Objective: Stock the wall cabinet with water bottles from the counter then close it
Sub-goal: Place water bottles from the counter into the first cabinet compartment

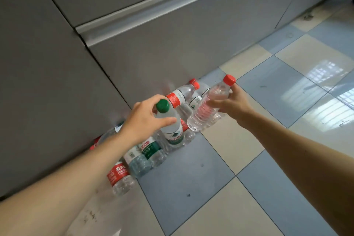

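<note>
Head view: left hand [141, 120] grips a green-capped bottle [170, 124]; right hand [232, 104], at two o'clock from it, grips a red-capped bottle [208, 107]. Spare bottles [145, 155] lie below on tiled floor [277, 159].

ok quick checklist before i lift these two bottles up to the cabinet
1. Left hand grips the green-capped bottle: ok.
2. Right hand grips the red-capped bottle: ok.
3. Both caps in place: ok.
4. Red-capped bottle clear of the pile: ok.
5. Green-capped bottle clear of the pile: cannot tell.
6. Cabinet door open to receive them: not ok, the grey fronts in view look shut.
</note>
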`<action>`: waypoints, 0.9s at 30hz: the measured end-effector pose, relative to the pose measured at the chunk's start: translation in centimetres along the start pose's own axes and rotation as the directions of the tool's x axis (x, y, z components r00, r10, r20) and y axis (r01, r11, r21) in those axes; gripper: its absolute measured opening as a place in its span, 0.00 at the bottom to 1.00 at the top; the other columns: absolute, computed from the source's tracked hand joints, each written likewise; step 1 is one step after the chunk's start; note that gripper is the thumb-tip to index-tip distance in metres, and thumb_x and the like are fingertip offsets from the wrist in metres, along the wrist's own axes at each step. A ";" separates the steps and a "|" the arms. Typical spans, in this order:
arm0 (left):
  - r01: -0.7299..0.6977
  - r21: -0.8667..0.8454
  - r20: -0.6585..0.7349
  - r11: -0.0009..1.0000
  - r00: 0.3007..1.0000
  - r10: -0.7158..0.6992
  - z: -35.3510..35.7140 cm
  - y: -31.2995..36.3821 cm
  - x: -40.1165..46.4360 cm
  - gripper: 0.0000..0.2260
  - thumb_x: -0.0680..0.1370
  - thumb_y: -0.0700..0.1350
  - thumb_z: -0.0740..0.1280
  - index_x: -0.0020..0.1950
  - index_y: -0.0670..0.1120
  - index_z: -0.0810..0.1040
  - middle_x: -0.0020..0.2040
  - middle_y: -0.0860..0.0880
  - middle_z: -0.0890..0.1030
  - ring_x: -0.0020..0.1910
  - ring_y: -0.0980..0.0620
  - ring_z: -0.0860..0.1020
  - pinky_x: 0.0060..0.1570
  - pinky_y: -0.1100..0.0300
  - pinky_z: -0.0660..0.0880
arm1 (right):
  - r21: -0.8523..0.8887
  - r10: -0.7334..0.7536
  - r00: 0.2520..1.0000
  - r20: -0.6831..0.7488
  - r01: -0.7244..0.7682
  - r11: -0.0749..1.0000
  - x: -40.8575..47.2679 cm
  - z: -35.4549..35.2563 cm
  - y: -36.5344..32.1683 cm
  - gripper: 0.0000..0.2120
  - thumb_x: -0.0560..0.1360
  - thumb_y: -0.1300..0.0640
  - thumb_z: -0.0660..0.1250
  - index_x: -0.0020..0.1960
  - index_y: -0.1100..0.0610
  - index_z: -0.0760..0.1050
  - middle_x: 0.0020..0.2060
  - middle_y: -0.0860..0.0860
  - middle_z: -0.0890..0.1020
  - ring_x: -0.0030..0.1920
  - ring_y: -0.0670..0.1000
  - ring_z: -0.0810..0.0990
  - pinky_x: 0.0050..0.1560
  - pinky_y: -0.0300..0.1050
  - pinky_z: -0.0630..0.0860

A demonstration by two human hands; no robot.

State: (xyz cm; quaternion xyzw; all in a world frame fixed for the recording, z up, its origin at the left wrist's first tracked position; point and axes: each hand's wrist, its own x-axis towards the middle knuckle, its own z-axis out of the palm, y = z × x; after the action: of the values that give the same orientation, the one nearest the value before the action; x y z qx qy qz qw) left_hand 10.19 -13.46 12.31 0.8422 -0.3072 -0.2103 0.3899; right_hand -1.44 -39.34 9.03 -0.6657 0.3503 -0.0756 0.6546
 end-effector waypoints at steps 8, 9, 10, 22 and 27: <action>-0.110 0.148 0.233 0.983 0.970 0.073 6.3 2.2 0.7 0.19 0.70 0.58 0.78 0.55 0.58 0.75 0.47 0.49 0.81 0.43 0.47 0.77 0.49 0.47 0.78 | -0.425 -0.099 0.991 0.086 0.127 0.896 -1.6 -1.9 2.0 0.39 0.64 0.69 0.81 0.71 0.60 0.67 0.60 0.59 0.79 0.60 0.59 0.79 0.64 0.62 0.75; -0.122 0.176 0.235 0.977 0.969 0.079 6.8 2.2 0.8 0.19 0.70 0.58 0.78 0.56 0.58 0.75 0.46 0.49 0.81 0.43 0.46 0.77 0.49 0.47 0.78 | -0.467 -0.098 0.991 0.090 0.129 0.875 -1.7 -1.9 2.7 0.40 0.64 0.68 0.82 0.71 0.59 0.67 0.61 0.57 0.79 0.60 0.59 0.78 0.64 0.63 0.75; -0.131 0.206 0.234 0.970 0.969 0.082 7.3 2.1 0.9 0.19 0.70 0.58 0.78 0.57 0.59 0.75 0.46 0.48 0.81 0.43 0.46 0.76 0.49 0.48 0.78 | -0.507 -0.099 0.992 0.078 0.125 0.853 -1.9 -1.9 3.5 0.40 0.64 0.66 0.82 0.71 0.57 0.67 0.61 0.56 0.79 0.60 0.58 0.78 0.63 0.62 0.75; -0.127 0.116 0.190 0.985 0.976 0.103 11.7 0.8 0.3 0.23 0.71 0.56 0.78 0.63 0.58 0.78 0.54 0.50 0.80 0.55 0.48 0.77 0.54 0.54 0.75 | -0.618 -0.095 0.992 0.088 0.129 0.776 -2.4 -2.4 6.4 0.42 0.64 0.60 0.83 0.70 0.50 0.63 0.59 0.50 0.78 0.55 0.54 0.77 0.55 0.52 0.78; -0.074 0.045 0.209 0.996 0.976 0.063 12.4 -0.5 -0.5 0.30 0.69 0.53 0.80 0.69 0.53 0.76 0.63 0.53 0.77 0.64 0.51 0.74 0.65 0.53 0.72 | -0.568 -0.024 0.994 0.109 0.082 0.819 -2.7 -3.4 6.6 0.42 0.64 0.62 0.83 0.71 0.52 0.65 0.61 0.50 0.77 0.59 0.55 0.78 0.60 0.56 0.78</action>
State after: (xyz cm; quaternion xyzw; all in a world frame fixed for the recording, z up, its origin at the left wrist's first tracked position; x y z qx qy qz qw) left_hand 2.66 -19.44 4.42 0.8146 -0.3805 -0.2753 0.3404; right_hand -7.79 -39.86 4.32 -0.8435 0.3058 0.0470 0.4389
